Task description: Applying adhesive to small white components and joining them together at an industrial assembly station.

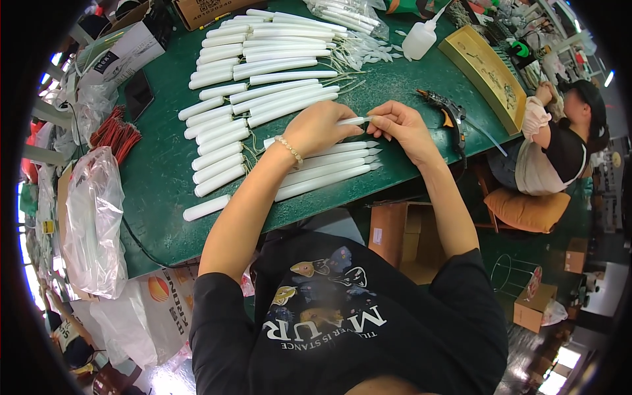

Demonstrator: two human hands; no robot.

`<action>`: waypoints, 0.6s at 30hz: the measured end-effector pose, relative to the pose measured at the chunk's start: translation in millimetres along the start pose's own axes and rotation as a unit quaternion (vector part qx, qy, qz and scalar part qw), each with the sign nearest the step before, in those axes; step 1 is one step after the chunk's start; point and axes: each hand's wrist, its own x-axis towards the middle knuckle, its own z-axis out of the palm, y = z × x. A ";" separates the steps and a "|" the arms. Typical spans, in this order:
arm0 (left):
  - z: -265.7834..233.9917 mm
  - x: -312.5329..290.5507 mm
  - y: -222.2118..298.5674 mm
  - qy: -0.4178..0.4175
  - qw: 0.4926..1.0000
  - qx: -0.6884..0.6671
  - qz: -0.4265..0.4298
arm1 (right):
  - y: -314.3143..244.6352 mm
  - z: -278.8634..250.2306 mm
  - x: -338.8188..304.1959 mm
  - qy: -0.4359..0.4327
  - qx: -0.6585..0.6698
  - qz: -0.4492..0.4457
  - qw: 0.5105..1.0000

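My left hand (317, 129) is closed around a slim white candle-shaped tube (351, 121), its end pointing right. At that end, my right hand (403, 126) pinches with thumb and fingertips; the piece between them is mostly hidden. Just below my hands lie several white taper candles (322, 179) with pointed, flame-shaped tips. Beyond them spread rows of white tubes (283, 71) with thin wires at their ends, beside shorter white tubes (220, 158). A heap of small translucent flame-shaped tips (361, 51) sits at the far side.
Right of my hands rests a black and orange glue gun (450, 116). A white squeeze bottle (420, 39) and a yellow tray (453, 48) of small parts stand farther back. Left are a dark phone (139, 95), red wires (116, 135) and a plastic bag (95, 224). Another person (559, 138) sits at right.
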 end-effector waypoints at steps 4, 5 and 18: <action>-1.2 -0.4 2.0 -0.021 1.000 -0.014 -0.011 | -0.1 -0.6 -0.1 -0.001 -0.017 0.000 1.000; -2.0 0.0 2.7 -0.030 0.999 -0.028 -0.023 | 0.3 -0.7 -0.1 -0.002 -0.017 0.000 1.000; -1.1 4.2 -1.7 -0.049 0.998 -0.023 -0.032 | -0.2 -1.3 5.5 -0.050 -0.075 -0.014 0.996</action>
